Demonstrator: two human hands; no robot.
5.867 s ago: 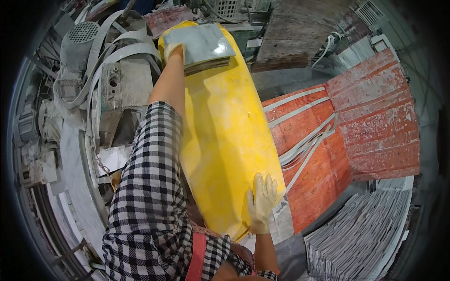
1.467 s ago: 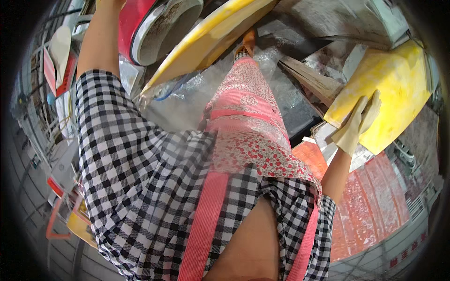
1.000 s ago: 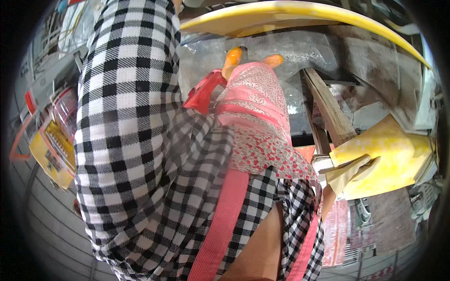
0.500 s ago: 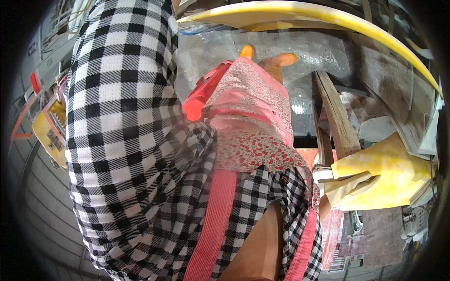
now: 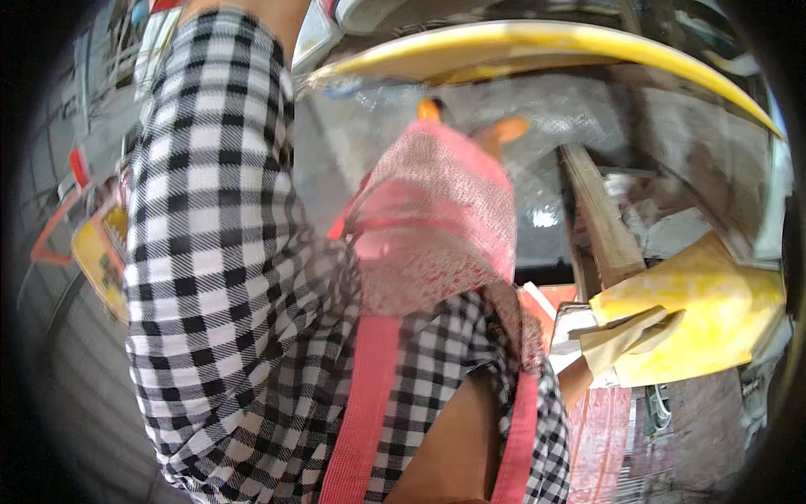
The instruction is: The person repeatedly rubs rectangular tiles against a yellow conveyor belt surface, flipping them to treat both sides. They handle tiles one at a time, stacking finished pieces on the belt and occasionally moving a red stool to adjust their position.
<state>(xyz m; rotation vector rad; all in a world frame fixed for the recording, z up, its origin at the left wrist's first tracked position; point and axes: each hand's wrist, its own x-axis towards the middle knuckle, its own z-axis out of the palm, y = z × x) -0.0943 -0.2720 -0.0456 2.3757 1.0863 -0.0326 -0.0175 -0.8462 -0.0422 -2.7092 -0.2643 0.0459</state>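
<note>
My left arm, in a black-and-white checked sleeve (image 5: pixel 214 185), stretches up the left side. Its bare forearm (image 5: pixel 269 18) leaves the picture at the top edge, so my left hand is out of sight. At the right, my right hand (image 5: pixel 630 340) wears a cream glove. Its fingers are stretched out flat over a bright yellow, patchy sheet (image 5: pixel 714 311), seemingly touching it. How firmly the hand presses cannot be made out. A pink patterned apron (image 5: pixel 445 193) with pink straps covers my front.
A curved yellow rim (image 5: pixel 537 35) spans the top. Orange footwear (image 5: pixel 508 128) shows on the wet grey floor (image 5: pixel 353 143). A wooden beam (image 5: pixel 600 210) stands left of the yellow sheet. A yellow-and-orange object (image 5: pixel 101 252) is at the far left.
My left arm reaches farther up, showing more bare forearm. The view has shifted and blurred slightly; the red object beside the apron is mostly hidden now. My right hand stays at the yellow sheet.
</note>
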